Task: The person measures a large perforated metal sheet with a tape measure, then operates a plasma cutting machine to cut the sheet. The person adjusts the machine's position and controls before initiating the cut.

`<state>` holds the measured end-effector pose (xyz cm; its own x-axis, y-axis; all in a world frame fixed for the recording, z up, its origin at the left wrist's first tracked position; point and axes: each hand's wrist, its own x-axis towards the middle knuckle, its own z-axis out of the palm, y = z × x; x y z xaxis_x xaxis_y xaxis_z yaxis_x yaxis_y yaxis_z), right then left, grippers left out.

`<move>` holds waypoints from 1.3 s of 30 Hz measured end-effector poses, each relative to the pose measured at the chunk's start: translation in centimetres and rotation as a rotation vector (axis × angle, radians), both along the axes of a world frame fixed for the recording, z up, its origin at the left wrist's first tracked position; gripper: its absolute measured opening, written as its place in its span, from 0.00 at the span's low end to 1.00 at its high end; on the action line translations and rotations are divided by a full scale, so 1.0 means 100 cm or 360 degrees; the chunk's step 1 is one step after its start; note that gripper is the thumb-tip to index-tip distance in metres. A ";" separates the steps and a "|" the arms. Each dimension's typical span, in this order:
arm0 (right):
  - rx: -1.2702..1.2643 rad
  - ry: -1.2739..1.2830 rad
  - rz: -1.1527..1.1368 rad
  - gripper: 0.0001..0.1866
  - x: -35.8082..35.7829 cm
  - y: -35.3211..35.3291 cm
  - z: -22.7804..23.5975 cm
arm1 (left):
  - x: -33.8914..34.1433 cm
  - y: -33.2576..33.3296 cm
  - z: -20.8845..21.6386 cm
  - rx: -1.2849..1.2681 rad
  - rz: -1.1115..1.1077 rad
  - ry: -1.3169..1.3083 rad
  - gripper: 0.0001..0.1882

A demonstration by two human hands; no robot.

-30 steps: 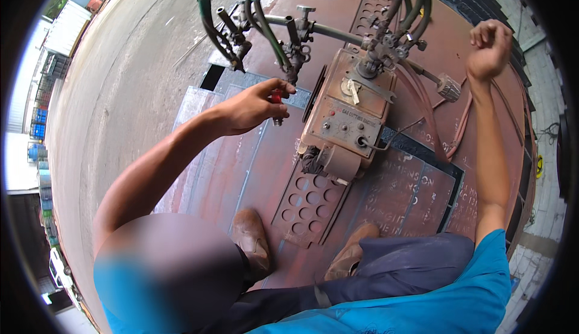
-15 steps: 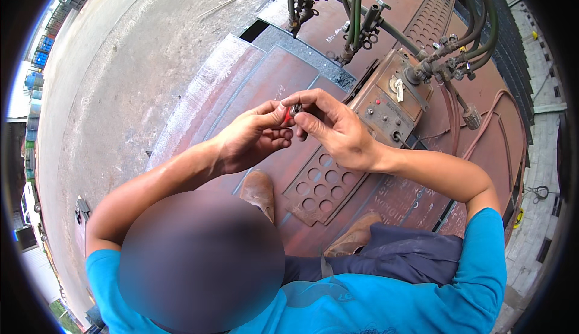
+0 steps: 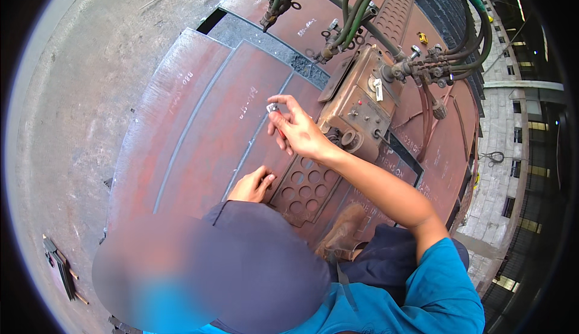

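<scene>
My right hand (image 3: 297, 130) is raised over the steel plate (image 3: 205, 129), its fingers closed round a small red lighter (image 3: 281, 133). The lighter's metal end shows between thumb and forefinger; the rest is mostly covered. Lower and nearer, my left hand (image 3: 252, 185) is beside my dark trouser leg, with fingers curled in and nothing visible in them. Its wrist is hidden. Just to the right of my right hand stands a rusty cutting machine (image 3: 362, 104) with knobs and switches on its panel. Two torches (image 3: 329, 49) hang from its bar, left of and beyond the box.
A perforated steel piece (image 3: 306, 186) lies right of my left hand. Green hoses (image 3: 356, 8) loop over the machine at the far right. Beyond the plate is a dark slot (image 3: 211, 21). Flat strips (image 3: 60, 267) lie on the ground at left. My boot (image 3: 344, 228) is on the plate.
My hands have parted. The left let go of the lighter and dropped toward my leg; the right keeps it, a little further left. The view has shifted, showing more to the right.
</scene>
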<state>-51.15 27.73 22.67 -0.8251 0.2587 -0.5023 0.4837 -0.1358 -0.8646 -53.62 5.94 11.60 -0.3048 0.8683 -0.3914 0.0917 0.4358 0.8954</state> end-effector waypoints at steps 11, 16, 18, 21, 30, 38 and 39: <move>-0.0207 0.0146 -0.1118 0.14 -0.137 0.066 -0.120 | 0.007 -0.019 0.014 0.0163 0.0101 0.0585 0.07; 0.0055 0.0071 -0.1248 0.14 -0.188 0.102 -0.147 | 0.009 -0.018 0.004 0.0204 0.0189 0.0633 0.05; 0.0217 -0.0056 -0.1203 0.15 -0.203 0.116 -0.158 | 0.013 -0.020 -0.003 0.0238 0.0255 0.0630 0.05; 0.0518 -0.0237 -0.1265 0.18 -0.215 0.140 -0.185 | 0.012 -0.017 -0.004 0.0293 0.0266 0.0610 0.05; 0.0445 -0.0276 -0.1222 0.20 -0.227 0.128 -0.173 | 0.010 -0.018 -0.007 0.0368 0.0327 0.0573 0.04; 0.0552 -0.0190 -0.1194 0.20 -0.211 0.131 -0.192 | 0.009 -0.019 -0.006 0.0297 0.0227 0.0631 0.04; 0.0565 -0.0194 -0.1203 0.19 -0.216 0.134 -0.193 | 0.009 -0.018 -0.005 0.0304 0.0241 0.0617 0.04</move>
